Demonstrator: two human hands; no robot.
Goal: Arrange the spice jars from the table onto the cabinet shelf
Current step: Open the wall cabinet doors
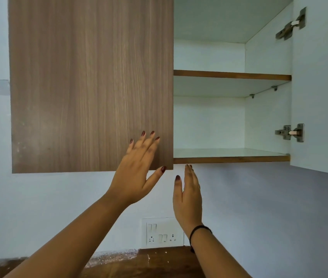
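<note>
I log: left grip [139, 169], fingers straight and spread, holding nothing, over the lower right corner of the closed cabinet door [90, 83]. Right grip [188, 195], fingers straight together, holding nothing, just below the front edge of the lower cabinet shelf [231, 159], left end. Right door [319, 87] stands open.

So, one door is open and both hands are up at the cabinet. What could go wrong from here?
1. The left hand lies on the closed left door, thumb at its lower corner; if the door swings, the thumb may get caught.
2. The right hand is just under the bottom shelf; lifted straight up, it may knock the edge.
3. The open right door juts out; an arm may bump it.
</note>
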